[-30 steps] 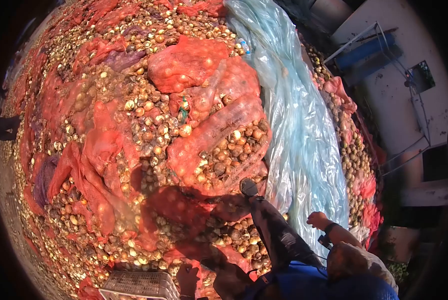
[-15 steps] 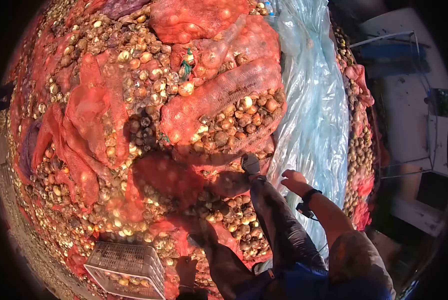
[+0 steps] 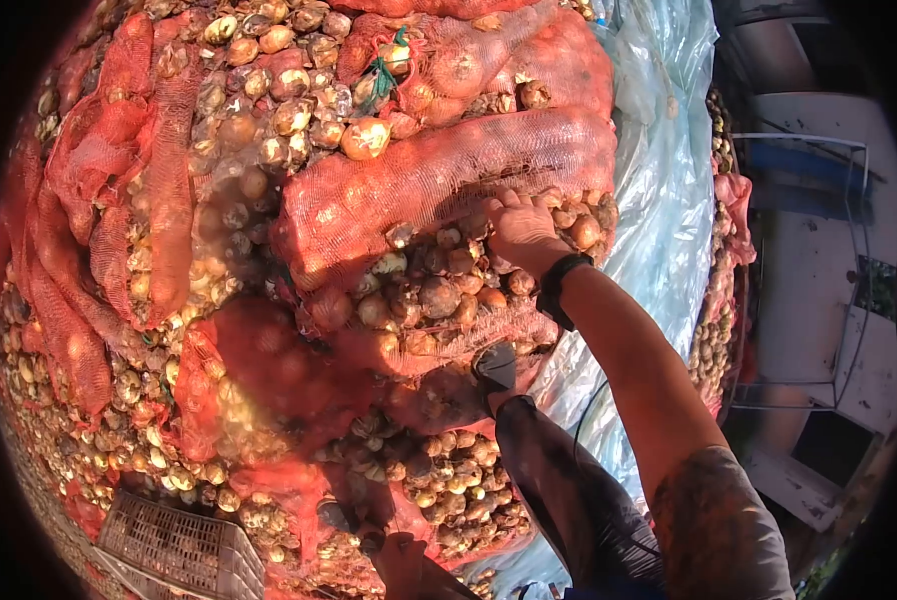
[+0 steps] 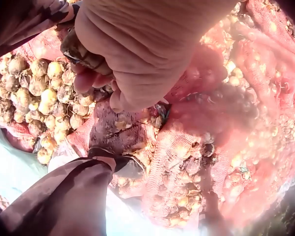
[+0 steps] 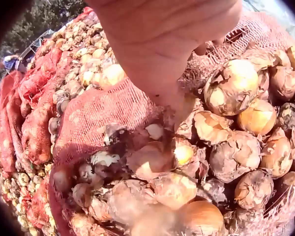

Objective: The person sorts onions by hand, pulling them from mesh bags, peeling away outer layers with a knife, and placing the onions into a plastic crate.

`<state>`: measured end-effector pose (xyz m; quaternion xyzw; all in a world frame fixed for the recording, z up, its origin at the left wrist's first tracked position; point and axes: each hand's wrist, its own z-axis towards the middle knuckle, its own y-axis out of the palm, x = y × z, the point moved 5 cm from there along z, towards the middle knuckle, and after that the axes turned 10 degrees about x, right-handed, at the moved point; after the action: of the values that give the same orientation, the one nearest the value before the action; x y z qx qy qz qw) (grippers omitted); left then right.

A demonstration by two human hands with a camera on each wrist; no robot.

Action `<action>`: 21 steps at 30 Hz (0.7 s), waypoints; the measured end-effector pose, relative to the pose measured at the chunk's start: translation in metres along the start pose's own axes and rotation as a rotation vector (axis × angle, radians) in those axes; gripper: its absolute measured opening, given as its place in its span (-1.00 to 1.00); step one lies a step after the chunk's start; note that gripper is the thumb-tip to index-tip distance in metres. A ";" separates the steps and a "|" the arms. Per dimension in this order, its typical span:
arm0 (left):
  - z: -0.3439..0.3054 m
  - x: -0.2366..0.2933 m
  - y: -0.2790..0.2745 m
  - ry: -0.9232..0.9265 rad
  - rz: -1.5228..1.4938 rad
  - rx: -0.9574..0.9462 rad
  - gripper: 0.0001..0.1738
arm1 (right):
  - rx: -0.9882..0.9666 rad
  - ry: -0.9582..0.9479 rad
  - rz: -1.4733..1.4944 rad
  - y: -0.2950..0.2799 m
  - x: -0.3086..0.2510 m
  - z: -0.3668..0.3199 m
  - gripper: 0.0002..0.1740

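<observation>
My right hand (image 3: 529, 240) reaches over the slit in a red mesh onion sack (image 3: 399, 175), its fingers near the torn mesh edge. In the right wrist view, the thumb points down among brown, flaky onions (image 5: 234, 156), apart from the fingers, which are mostly hidden behind the palm. Low in the head view, my left hand (image 3: 404, 560) hangs near a shoe. The left wrist view shows its fingers curled round a dark brown onion (image 4: 83, 51), partly covered by the palm.
A plastic crate (image 3: 174, 545) stands at the lower left. Blue-clear plastic sheeting (image 3: 659, 220) runs along the right of the heap. My shoe (image 3: 496, 370) rests beside the slit sack. More red sacks (image 3: 99, 170) and loose onions (image 3: 289, 90) cover the left.
My right hand has swung forward and left from over the plastic sheeting to the slit sack. The head view has moved closer to the sack.
</observation>
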<state>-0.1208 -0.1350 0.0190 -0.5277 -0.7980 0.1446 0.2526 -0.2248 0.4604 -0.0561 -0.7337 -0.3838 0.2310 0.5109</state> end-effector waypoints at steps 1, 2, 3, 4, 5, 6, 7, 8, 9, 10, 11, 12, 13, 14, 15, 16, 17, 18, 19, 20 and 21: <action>-0.001 0.003 0.007 -0.016 -0.002 -0.004 -0.80 | 0.002 -0.012 -0.061 0.005 0.005 0.015 -0.40; 0.001 0.004 0.016 -0.082 -0.054 -0.027 -0.80 | 0.007 -0.026 -0.119 0.009 0.007 0.027 -0.38; 0.002 0.006 0.024 -0.168 -0.130 -0.056 -0.79 | 0.015 -0.019 -0.119 0.012 0.010 0.034 -0.37; 0.003 0.007 0.030 -0.228 -0.181 -0.073 -0.79 | 0.014 -0.031 -0.114 0.018 0.012 0.038 -0.37; 0.005 0.009 0.035 -0.271 -0.216 -0.082 -0.79 | -0.061 0.005 -0.099 0.024 0.016 0.041 -0.36; 0.007 0.009 0.037 -0.303 -0.242 -0.086 -0.79 | -0.138 0.043 -0.086 0.031 0.018 0.042 -0.35; 0.007 0.010 0.040 -0.327 -0.262 -0.094 -0.79 | -0.141 0.034 -0.083 0.029 0.015 0.045 -0.35; 0.008 0.010 0.041 -0.347 -0.280 -0.099 -0.79 | -0.219 0.025 -0.153 0.028 0.014 0.047 -0.45; 0.009 0.010 0.042 -0.362 -0.301 -0.100 -0.79 | -0.294 0.014 -0.224 0.026 0.012 0.048 -0.54; 0.010 0.012 0.042 -0.378 -0.318 -0.108 -0.79 | -0.368 0.004 -0.295 0.026 0.011 0.047 -0.63; 0.012 0.013 0.042 -0.387 -0.335 -0.111 -0.79 | -0.298 0.019 -0.318 0.029 0.016 0.047 -0.72; 0.014 0.014 0.040 -0.396 -0.355 -0.115 -0.78 | -0.294 0.018 -0.316 0.027 0.019 0.045 -0.72; 0.016 0.018 0.039 -0.397 -0.370 -0.119 -0.78 | -0.311 -0.012 -0.268 0.016 0.016 0.040 -0.72; 0.019 0.024 0.035 -0.394 -0.386 -0.121 -0.78 | -0.329 -0.043 -0.222 0.006 0.014 0.034 -0.71; 0.019 0.032 0.031 -0.390 -0.393 -0.121 -0.78 | -0.238 -0.014 -0.036 -0.006 0.020 0.027 -0.73; 0.021 0.044 0.024 -0.360 -0.415 -0.126 -0.77 | -0.232 -0.015 -0.040 -0.001 0.040 0.021 -0.73; 0.022 0.051 0.018 -0.328 -0.437 -0.128 -0.76 | -0.123 -0.133 0.026 0.013 0.057 0.019 -0.73; 0.024 0.047 0.015 -0.324 -0.445 -0.119 -0.76 | -0.012 -0.254 0.094 0.016 0.057 0.020 -0.71; 0.028 0.041 0.013 -0.260 -0.434 -0.084 -0.77 | 0.016 -0.046 0.132 -0.027 0.036 0.003 -0.68; 0.032 0.037 0.012 -0.196 -0.425 -0.052 -0.79 | 0.021 -0.057 0.133 -0.029 0.026 -0.008 -0.68; 0.037 0.034 0.011 -0.197 -0.433 -0.048 -0.79 | 0.098 -0.032 0.152 -0.036 0.023 -0.018 -0.68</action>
<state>-0.1432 -0.0981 -0.0087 -0.3334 -0.9166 0.1186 0.1858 -0.2090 0.4750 -0.0150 -0.7312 -0.3231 0.2992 0.5210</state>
